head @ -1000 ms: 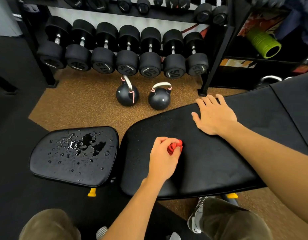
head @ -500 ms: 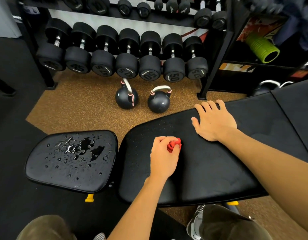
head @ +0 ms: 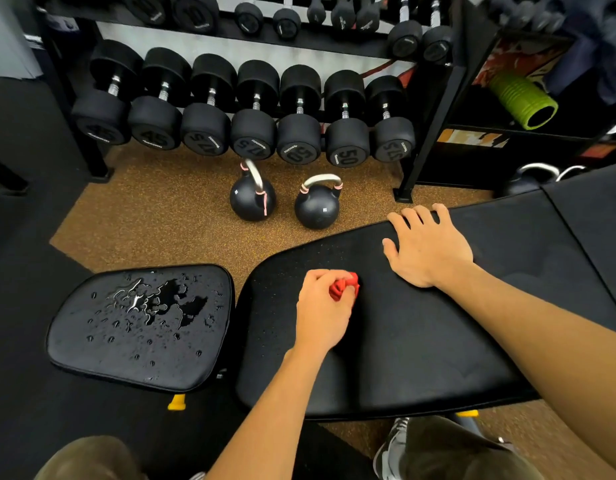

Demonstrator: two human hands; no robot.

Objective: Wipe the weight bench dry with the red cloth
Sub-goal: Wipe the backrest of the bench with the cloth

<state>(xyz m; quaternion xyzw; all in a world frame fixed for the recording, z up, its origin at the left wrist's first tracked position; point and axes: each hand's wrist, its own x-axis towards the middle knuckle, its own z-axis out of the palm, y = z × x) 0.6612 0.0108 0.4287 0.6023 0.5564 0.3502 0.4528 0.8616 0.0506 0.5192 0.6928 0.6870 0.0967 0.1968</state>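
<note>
1. Stood over a black weight bench, looking down at both bare hands.
2. Gripped the red cloth in the left hand, fingers curled tight round it so only a bunched red corner showed past the knuckles.
3. Pressed that fist and cloth onto the long back pad, near its end closest to the seat pad.
4. Laid the right hand flat on the far edge of the same back pad, fingers spread and gripping nothing, fingertips over the rim.
5. Kept the two hands near each other but apart.
6. Left the seat pad wet: a pool and many scattered drops lay across its upper half.
7. Showed fine specks of moisture on the back pad around the cloth.
8. Faced two kettlebells on the brown floor just beyond the bench, with a row of dumbbells racked behind them.
9. Caught a green foam roller on a shelf to the right.
</note>
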